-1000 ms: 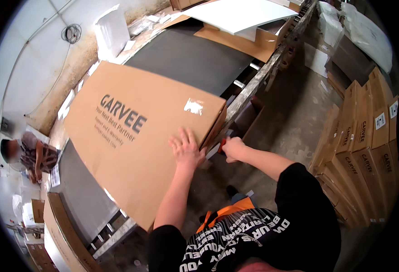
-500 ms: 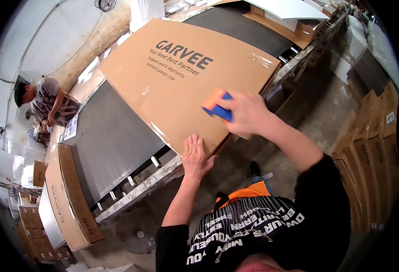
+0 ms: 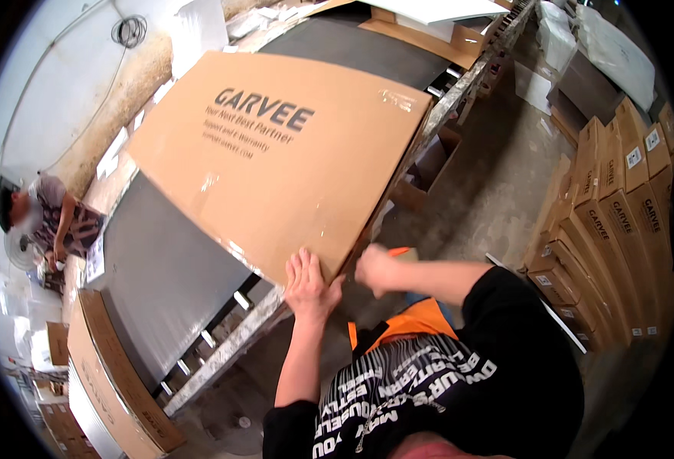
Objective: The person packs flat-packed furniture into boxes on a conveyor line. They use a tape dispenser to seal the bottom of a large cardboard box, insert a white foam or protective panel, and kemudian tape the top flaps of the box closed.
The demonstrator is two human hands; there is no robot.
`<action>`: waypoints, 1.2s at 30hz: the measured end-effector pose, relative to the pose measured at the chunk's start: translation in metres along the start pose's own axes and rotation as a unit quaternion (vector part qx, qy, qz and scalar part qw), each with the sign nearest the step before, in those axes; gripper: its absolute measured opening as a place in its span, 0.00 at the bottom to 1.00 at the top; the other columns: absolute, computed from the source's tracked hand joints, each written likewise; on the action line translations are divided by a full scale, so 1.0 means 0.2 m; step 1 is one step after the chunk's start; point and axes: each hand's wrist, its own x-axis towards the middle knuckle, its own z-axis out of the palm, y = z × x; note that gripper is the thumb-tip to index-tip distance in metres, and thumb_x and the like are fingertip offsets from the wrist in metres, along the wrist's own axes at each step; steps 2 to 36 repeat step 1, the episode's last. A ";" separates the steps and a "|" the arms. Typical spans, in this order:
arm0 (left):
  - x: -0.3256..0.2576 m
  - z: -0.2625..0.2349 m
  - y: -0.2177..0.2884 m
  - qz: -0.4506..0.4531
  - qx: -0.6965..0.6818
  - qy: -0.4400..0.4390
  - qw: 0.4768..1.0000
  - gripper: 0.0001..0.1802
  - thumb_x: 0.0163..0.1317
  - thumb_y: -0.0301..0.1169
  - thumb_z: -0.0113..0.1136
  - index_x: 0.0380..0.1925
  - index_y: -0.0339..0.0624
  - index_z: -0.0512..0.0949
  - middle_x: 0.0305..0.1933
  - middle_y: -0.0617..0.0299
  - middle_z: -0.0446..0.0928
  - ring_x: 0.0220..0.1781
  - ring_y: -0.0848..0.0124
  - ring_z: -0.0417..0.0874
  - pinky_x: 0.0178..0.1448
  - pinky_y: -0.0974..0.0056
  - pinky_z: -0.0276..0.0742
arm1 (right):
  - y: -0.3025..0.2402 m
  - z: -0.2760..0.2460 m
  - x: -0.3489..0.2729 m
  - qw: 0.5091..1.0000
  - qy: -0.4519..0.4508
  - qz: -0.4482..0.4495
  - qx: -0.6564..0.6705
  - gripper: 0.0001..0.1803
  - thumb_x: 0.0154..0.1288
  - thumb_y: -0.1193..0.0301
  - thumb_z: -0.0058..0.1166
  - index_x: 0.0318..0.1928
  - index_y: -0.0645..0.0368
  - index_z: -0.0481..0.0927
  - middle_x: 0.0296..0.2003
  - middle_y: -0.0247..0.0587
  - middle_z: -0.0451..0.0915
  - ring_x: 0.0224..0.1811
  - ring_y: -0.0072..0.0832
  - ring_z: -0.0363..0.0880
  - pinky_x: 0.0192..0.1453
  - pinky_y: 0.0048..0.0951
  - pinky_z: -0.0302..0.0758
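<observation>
Pressing flat with fingers together, the left hand [image 3: 311, 284] now sits at the near corner of the cardboard box [image 3: 283, 153] on the conveyor belt [image 3: 161, 275]. The right hand [image 3: 375, 268] has dropped from the box top to that corner's side, fisted around an orange tool [image 3: 398, 251], which suggests work on the edge there.

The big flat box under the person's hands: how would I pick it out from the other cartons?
Find the grey conveyor. The flat box lies slantwise across it, the left hand pressing its near corner. Unlike the narrow cartons stacked at the right, it is one broad, thin slab.
</observation>
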 end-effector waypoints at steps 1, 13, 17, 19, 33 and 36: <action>0.00 -0.01 0.00 0.003 -0.005 0.002 1.000 0.43 0.33 0.42 0.79 0.52 0.33 0.75 0.58 0.40 0.76 0.62 0.45 0.76 0.69 0.47 0.68 | 0.07 -0.01 0.00 1.000 0.009 0.005 0.005 0.14 0.42 0.61 0.65 0.34 0.47 0.87 0.35 0.37 0.84 0.43 0.34 0.82 0.43 0.40 0.79; 0.00 -0.01 0.00 0.003 -0.005 0.002 1.000 0.43 0.33 0.42 0.79 0.52 0.33 0.75 0.58 0.40 0.76 0.62 0.45 0.76 0.69 0.47 0.68 | 0.07 -0.01 0.00 1.000 0.009 0.005 0.005 0.14 0.42 0.61 0.65 0.34 0.47 0.87 0.35 0.37 0.84 0.43 0.34 0.82 0.43 0.40 0.79; 0.00 -0.01 0.00 0.003 -0.005 0.002 1.000 0.43 0.33 0.42 0.79 0.52 0.33 0.75 0.58 0.40 0.76 0.62 0.45 0.76 0.69 0.47 0.68 | 0.07 -0.01 0.00 1.000 0.009 0.005 0.005 0.14 0.42 0.61 0.65 0.34 0.47 0.87 0.35 0.37 0.84 0.43 0.34 0.82 0.43 0.40 0.79; 0.00 -0.01 0.00 0.003 -0.005 0.002 1.000 0.43 0.33 0.42 0.79 0.52 0.33 0.75 0.58 0.40 0.76 0.62 0.45 0.76 0.69 0.47 0.68 | 0.07 -0.01 0.00 1.000 0.009 0.005 0.005 0.14 0.42 0.61 0.65 0.34 0.47 0.87 0.35 0.37 0.84 0.43 0.34 0.82 0.43 0.40 0.79; 0.00 -0.01 0.00 0.003 -0.005 0.002 1.000 0.43 0.33 0.42 0.79 0.52 0.33 0.75 0.58 0.40 0.76 0.62 0.45 0.76 0.69 0.47 0.68 | 0.07 -0.01 0.00 1.000 0.009 0.005 0.005 0.14 0.42 0.61 0.65 0.34 0.47 0.87 0.35 0.37 0.84 0.43 0.34 0.82 0.43 0.40 0.79; 0.00 -0.01 0.00 0.003 -0.005 0.002 1.000 0.43 0.33 0.42 0.79 0.52 0.33 0.75 0.58 0.40 0.76 0.62 0.45 0.76 0.69 0.47 0.68 | 0.07 -0.01 0.00 1.000 0.009 0.005 0.005 0.14 0.42 0.61 0.65 0.34 0.47 0.87 0.35 0.37 0.84 0.43 0.34 0.82 0.43 0.40 0.79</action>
